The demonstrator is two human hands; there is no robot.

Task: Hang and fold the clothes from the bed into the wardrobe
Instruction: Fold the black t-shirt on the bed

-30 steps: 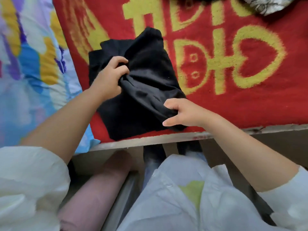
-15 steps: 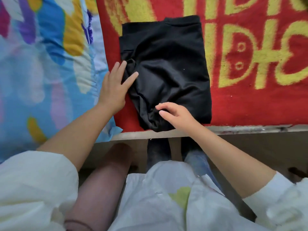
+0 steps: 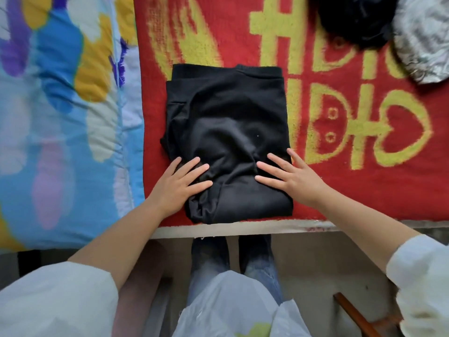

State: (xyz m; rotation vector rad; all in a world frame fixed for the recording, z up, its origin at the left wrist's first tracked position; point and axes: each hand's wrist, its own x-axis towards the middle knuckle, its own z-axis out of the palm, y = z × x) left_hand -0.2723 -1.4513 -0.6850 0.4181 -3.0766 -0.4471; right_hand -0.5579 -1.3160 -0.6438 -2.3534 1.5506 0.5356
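Black garment (image 3: pixel 228 132) lies folded into a rough rectangle in the middle of the frame, on a red blanket (image 3: pixel 364 190) with yellow lettering that covers the bed. Its near edge sits close to the bed's pale front edge (image 3: pixel 243 231). A blue, multicoloured quilt (image 3: pixel 60 117) fills the left side. At the upper right lie a dark bundle (image 3: pixel 354 18) and a grey patterned cloth (image 3: pixel 422 37). The fabric is plain black, with a ribbed band along the far edge and creases near the lower left corner. Both hands, the left hand (image 3: pixel 179 188) and the right hand (image 3: pixel 291 176), rest flat on its near part, fingers straight and spread.
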